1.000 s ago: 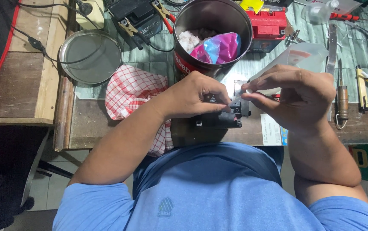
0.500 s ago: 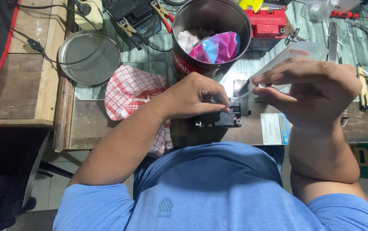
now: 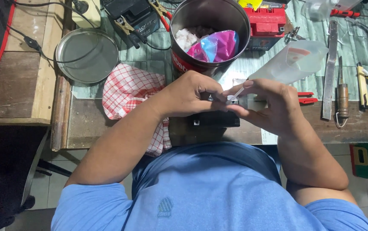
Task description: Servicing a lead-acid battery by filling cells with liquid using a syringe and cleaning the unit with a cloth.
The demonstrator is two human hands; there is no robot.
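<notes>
My left hand (image 3: 190, 95) rests closed over a small black device (image 3: 213, 118) at the workbench's front edge, fingers pinching near its top. My right hand (image 3: 271, 105) grips a translucent squeeze bottle (image 3: 293, 63) by its neck, the bottle's body tilted up and away to the right, its white nozzle (image 3: 234, 97) pointing down-left at the spot where my left fingertips meet the device. The two hands touch at the fingertips. Most of the black device is hidden under them.
A red-and-white checked cloth (image 3: 130, 92) lies left of my hands. Behind stand a metal can (image 3: 209, 25) holding wadding and coloured wrappers, a round metal lid (image 3: 87, 54), a red box (image 3: 266, 21), clamps and cables. Files, a screwdriver and tubes (image 3: 342, 92) lie to the right.
My right hand has come down and leftward, bringing the bottle's nozzle against the left fingertips. The left hand has stayed on the device.
</notes>
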